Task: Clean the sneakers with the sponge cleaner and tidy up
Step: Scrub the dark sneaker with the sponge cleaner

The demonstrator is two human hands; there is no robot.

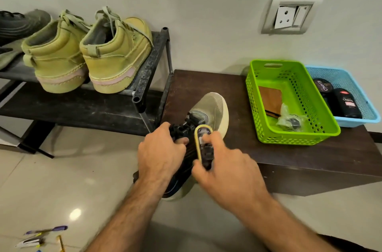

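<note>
Bench edge (310, 171) (sneaker (215, 107) overhanging)

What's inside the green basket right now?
The green basket holds a brown wooden-looking block and a clear plastic bag with dark items; anything beneath them is hidden.

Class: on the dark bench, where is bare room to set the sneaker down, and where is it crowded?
Free: the bench top between the shoe rack and the green basket, behind the sneaker; also the strip before the baskets. Crowded: the right end, where green and blue basket sit together.
</note>
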